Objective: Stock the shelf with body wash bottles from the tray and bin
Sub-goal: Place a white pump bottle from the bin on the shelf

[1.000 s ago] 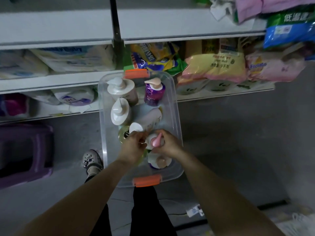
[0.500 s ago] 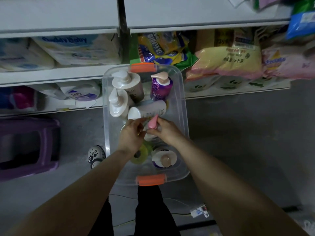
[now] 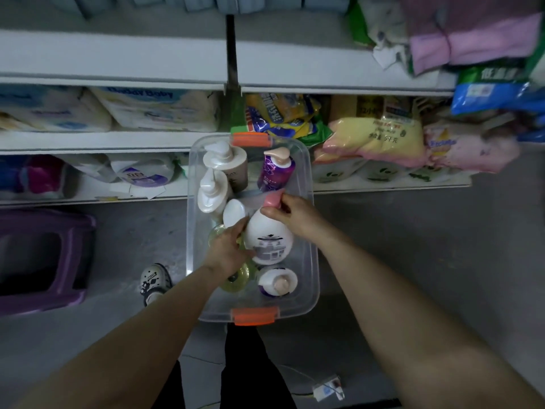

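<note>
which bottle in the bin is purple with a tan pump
The purple bottle at the far right corner of the clear bin, just beyond the right hand. The two pump bottles to its left are cream-white.

Dim, even indoor light with a bluish cast; no glare. Wide-angle lens bends the shelves (image 3: 118,81) at the far edge. Packages (image 3: 486,93) at far right are smeared; floor (image 3: 413,246) shadows are soft.
</note>
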Demonstrator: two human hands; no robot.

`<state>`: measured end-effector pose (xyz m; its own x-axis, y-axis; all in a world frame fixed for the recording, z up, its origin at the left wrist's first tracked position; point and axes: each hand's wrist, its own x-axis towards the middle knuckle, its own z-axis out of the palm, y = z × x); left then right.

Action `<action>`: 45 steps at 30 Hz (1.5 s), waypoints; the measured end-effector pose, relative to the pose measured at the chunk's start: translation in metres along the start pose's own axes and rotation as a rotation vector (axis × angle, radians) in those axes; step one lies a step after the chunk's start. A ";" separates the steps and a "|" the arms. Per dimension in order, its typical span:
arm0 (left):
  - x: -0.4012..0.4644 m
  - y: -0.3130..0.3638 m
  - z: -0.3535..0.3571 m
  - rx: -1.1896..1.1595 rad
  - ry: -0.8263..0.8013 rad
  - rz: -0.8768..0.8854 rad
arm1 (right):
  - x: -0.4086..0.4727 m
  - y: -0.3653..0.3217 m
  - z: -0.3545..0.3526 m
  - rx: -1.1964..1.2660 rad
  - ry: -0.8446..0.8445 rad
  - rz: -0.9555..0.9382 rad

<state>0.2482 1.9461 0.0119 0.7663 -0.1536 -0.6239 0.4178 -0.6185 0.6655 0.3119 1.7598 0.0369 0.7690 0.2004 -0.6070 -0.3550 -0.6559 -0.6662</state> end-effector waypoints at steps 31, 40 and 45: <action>-0.153 0.150 -0.292 -0.989 -0.556 0.170 | -0.141 -0.379 -0.072 0.757 0.338 -0.510; -0.193 0.164 -0.350 -0.806 -0.402 0.562 | -0.177 -0.462 -0.056 0.645 0.261 -0.620; -0.199 0.156 -0.392 -0.842 -0.180 0.671 | -0.170 -0.488 -0.039 0.594 0.270 -0.588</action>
<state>0.3523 2.1816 0.4006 0.9086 -0.4162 -0.0345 0.1943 0.3482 0.9171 0.3750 2.0175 0.4825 0.9872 0.1579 -0.0214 -0.0220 0.0018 -0.9998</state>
